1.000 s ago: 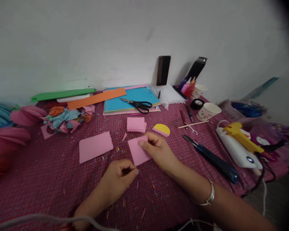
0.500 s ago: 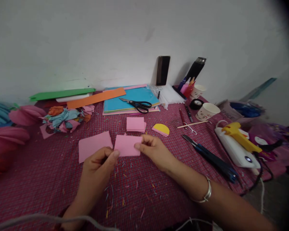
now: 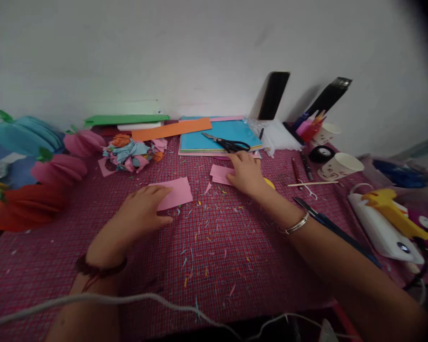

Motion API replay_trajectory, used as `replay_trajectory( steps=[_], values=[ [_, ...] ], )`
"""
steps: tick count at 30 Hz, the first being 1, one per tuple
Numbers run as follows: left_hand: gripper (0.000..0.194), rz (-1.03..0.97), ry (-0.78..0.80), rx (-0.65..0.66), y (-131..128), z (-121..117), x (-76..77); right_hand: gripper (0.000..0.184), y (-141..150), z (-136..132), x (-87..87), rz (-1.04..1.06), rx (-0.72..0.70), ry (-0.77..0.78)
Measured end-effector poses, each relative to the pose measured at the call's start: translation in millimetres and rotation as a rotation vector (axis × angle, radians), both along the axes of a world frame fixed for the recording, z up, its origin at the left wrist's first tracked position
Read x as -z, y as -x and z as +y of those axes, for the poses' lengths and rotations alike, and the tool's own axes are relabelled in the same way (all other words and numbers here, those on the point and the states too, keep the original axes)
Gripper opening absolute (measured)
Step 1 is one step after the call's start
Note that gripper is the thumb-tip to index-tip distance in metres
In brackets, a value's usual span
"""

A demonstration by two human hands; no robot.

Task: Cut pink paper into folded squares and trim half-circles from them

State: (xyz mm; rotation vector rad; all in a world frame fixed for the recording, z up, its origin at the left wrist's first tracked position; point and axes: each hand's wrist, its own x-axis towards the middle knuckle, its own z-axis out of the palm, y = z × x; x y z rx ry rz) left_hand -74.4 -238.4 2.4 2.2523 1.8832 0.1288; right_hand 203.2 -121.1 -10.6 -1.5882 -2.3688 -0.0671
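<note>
My left hand point(image 3: 137, 213) is open, its fingers stretched over the left part of a flat pink paper piece point(image 3: 178, 194). Its thumb points away from the fingers. Further right, my right hand point(image 3: 247, 173) lies low over a small stack of pink paper rectangles point(image 3: 220, 174), fingers apart and thumb at the stack's edge. Just beyond its fingertips are black-handled scissors point(image 3: 228, 142), resting on blue paper sheets point(image 3: 196, 141). My right wrist mostly covers a yellow paper piece point(image 3: 269, 183). A small pink scrap point(image 3: 208, 188) sits between the hands.
At left stand folded-paper pumpkins point(image 3: 59, 170) beside crumpled scraps point(image 3: 130, 154). On the right are a utility knife point(image 3: 335, 228), a yellow glue gun point(image 3: 395, 211), paper cups point(image 3: 340, 167) and black tape point(image 3: 321, 154). A white cable point(image 3: 128, 298) crosses the near edge.
The pink rectangle held between both hands has been let go. My right hand has moved forward to the small stack, my left over the larger pink piece. The view has shifted left.
</note>
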Motion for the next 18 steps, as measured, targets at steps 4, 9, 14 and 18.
replay_trajectory(
  steps=[4,9,14,18],
  values=[
    [0.042,-0.027,-0.010,0.014,5.4,8.5,5.9,0.048,-3.1,-26.0,-10.1,0.128,-0.110,-0.037],
    [0.035,0.054,-0.098,0.009,-2.6,4.6,3.0,0.033,-5.0,-66.7,-4.9,0.356,-0.298,0.098],
    [0.045,0.235,-0.167,-0.005,-43.7,-5.6,-3.1,0.046,0.0,-75.1,5.4,0.324,-0.370,0.141],
    [0.040,0.331,-0.170,-0.042,-61.2,-6.8,-4.4,0.051,2.0,-70.4,8.3,0.234,-0.342,0.145]
  ],
)
